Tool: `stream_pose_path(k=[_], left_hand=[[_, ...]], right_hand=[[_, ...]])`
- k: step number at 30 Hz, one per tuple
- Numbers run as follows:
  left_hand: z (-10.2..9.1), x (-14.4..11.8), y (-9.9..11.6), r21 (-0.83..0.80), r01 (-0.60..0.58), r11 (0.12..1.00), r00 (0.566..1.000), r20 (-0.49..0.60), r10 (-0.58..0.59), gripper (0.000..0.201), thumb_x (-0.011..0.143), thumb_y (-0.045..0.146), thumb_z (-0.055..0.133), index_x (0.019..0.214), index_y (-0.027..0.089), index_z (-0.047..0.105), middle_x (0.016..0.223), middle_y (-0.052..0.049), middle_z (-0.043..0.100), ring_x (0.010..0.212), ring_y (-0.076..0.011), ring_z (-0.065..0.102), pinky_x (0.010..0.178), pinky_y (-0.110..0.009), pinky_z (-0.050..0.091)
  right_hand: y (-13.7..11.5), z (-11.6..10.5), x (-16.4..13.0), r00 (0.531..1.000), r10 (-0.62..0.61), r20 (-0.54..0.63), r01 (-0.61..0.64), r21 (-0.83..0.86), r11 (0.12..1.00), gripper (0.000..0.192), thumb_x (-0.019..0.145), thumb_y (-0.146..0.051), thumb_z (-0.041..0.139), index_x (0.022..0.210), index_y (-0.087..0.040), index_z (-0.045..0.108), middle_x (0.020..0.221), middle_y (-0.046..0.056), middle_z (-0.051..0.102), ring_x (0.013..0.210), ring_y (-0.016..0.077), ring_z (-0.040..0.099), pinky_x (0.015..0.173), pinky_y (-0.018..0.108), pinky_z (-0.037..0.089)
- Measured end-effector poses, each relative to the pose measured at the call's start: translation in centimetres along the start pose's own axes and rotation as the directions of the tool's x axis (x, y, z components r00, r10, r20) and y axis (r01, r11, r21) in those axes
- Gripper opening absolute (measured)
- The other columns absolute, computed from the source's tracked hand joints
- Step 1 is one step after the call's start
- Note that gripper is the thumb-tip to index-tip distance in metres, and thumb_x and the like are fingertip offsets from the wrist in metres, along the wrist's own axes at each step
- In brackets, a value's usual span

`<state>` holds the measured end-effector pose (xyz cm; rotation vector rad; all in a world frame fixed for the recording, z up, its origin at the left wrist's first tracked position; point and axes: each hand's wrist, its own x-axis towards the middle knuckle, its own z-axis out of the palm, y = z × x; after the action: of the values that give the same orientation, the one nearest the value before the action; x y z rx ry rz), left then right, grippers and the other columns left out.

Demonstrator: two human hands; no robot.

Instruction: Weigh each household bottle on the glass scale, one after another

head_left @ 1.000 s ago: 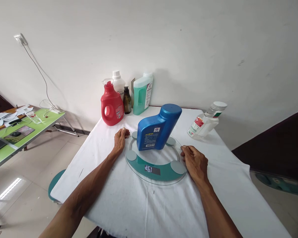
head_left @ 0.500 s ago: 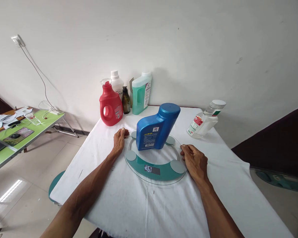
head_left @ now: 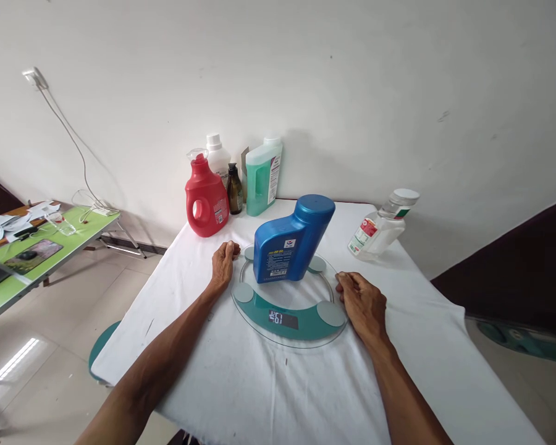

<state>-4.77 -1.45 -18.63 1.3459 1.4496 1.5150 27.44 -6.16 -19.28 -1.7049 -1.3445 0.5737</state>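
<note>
A blue plastic jug (head_left: 280,253) with a wide round cap stands on a round glass bathroom scale (head_left: 264,306), whose lit display faces me. My left hand (head_left: 223,264) rests on the cloth at the scale's left edge, its fingers curled closed. At the right rim lies my right hand (head_left: 362,301), also closed, thumb and forefinger together and close against the glass. Neither hand touches the jug. I see no object in either fist, though the palms are hidden.
Behind stand a red detergent jug (head_left: 206,201), a white bottle (head_left: 219,159), a dark pump bottle (head_left: 234,191) and a green-liquid jug (head_left: 259,179). A clear bottle (head_left: 380,228) leans at right. White cloth (head_left: 241,389) covers the table; a green table (head_left: 74,230) stands left.
The view has shifted very slightly. Both hands, the blue jug and the scale hold their places.
</note>
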Motion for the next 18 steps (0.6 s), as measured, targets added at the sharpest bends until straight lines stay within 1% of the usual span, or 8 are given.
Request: stream_pose_path(k=[3, 6, 8, 10, 12, 14, 16, 18], left_hand=[[0.1, -1.0, 1.1, 0.083, -0.156, 0.984, 0.986, -0.050, 0.160, 0.069, 0.100, 0.083, 0.041, 0.099, 0.021, 0.072, 0.107, -0.015, 0.077, 0.105, -0.0298, 0.071, 0.099, -0.044, 0.055], [0.1, -2.0, 3.1, 0.067, -0.293, 0.954, 0.953, -0.058, 0.297, 0.071, 0.102, 0.083, 0.038, 0.117, 0.021, 0.070, 0.123, -0.017, 0.075, 0.117, -0.0322, 0.069, 0.107, -0.046, 0.051], [0.2, -2.7, 4.5, 0.018, -0.356, 0.934, 0.934, -0.023, 0.356, 0.074, 0.099, 0.084, 0.044, 0.129, 0.020, 0.067, 0.131, -0.019, 0.073, 0.123, -0.0347, 0.068, 0.109, -0.049, 0.050], [0.6, -3.3, 6.0, -0.043, -0.392, 0.919, 0.919, 0.031, 0.393, 0.080, 0.093, 0.084, 0.058, 0.141, 0.020, 0.061, 0.136, -0.020, 0.070, 0.128, -0.0371, 0.066, 0.112, -0.051, 0.048], [1.4, -3.9, 7.2, -0.103, -0.377, 0.921, 0.919, 0.082, 0.385, 0.088, 0.086, 0.080, 0.072, 0.149, 0.021, 0.055, 0.141, -0.020, 0.068, 0.134, -0.0387, 0.063, 0.116, -0.053, 0.047], [2.5, -4.3, 8.3, -0.140, -0.317, 0.938, 0.937, 0.110, 0.333, 0.094, 0.079, 0.075, 0.083, 0.152, 0.022, 0.053, 0.145, -0.019, 0.065, 0.136, -0.0397, 0.062, 0.117, -0.053, 0.048], [3.5, -4.5, 9.0, -0.154, -0.246, 0.957, 0.957, 0.119, 0.265, 0.097, 0.074, 0.070, 0.091, 0.151, 0.023, 0.054, 0.146, -0.018, 0.064, 0.134, -0.0396, 0.063, 0.114, -0.051, 0.051], [4.2, -4.6, 9.6, -0.161, -0.186, 0.969, 0.969, 0.131, 0.208, 0.096, 0.070, 0.065, 0.095, 0.148, 0.024, 0.055, 0.141, -0.016, 0.066, 0.127, -0.0378, 0.067, 0.109, -0.048, 0.055]], right_hand=[[0.1, 0.0, 0.1, 1.000, -0.006, 0.002, 0.006, 0.005, 1.000, 0.043, 0.087, -0.064, 0.048, 0.074, -0.027, 0.064, 0.067, 0.005, 0.073, 0.058, 0.0234, 0.065, 0.067, 0.037, 0.049], [0.1, -0.1, 0.1, 1.000, 0.004, 0.006, -0.004, 0.011, 1.000, 0.044, 0.087, -0.066, 0.048, 0.073, -0.027, 0.063, 0.067, 0.005, 0.073, 0.058, 0.0226, 0.064, 0.066, 0.036, 0.048], [-0.1, -0.2, 0.1, 1.000, 0.023, 0.007, -0.023, 0.018, 1.000, 0.044, 0.086, -0.066, 0.049, 0.071, -0.027, 0.062, 0.067, 0.005, 0.073, 0.058, 0.0228, 0.064, 0.065, 0.036, 0.048], [-0.3, -0.3, 0.0, 0.999, 0.037, 0.006, -0.037, 0.026, 0.999, 0.043, 0.085, -0.067, 0.050, 0.071, -0.028, 0.062, 0.067, 0.004, 0.073, 0.059, 0.0234, 0.065, 0.066, 0.036, 0.049], [-0.5, -0.4, -0.1, 0.999, 0.042, 0.008, -0.042, 0.031, 0.999, 0.044, 0.084, -0.068, 0.050, 0.071, -0.028, 0.061, 0.067, 0.004, 0.073, 0.059, 0.0241, 0.065, 0.066, 0.037, 0.049], [-0.7, -0.4, -0.2, 0.999, 0.045, 0.015, -0.045, 0.031, 0.999, 0.044, 0.084, -0.068, 0.050, 0.071, -0.028, 0.062, 0.068, 0.004, 0.073, 0.060, 0.0247, 0.066, 0.066, 0.037, 0.049], [-0.7, -0.5, -0.3, 0.999, 0.051, 0.017, -0.052, 0.027, 0.998, 0.045, 0.084, -0.069, 0.050, 0.071, -0.028, 0.062, 0.068, 0.004, 0.073, 0.061, 0.0251, 0.066, 0.066, 0.037, 0.049], [-0.7, -0.6, -0.3, 0.999, 0.050, 0.015, -0.050, 0.026, 0.998, 0.045, 0.085, -0.070, 0.050, 0.071, -0.028, 0.062, 0.068, 0.005, 0.073, 0.061, 0.0251, 0.066, 0.065, 0.037, 0.049]])
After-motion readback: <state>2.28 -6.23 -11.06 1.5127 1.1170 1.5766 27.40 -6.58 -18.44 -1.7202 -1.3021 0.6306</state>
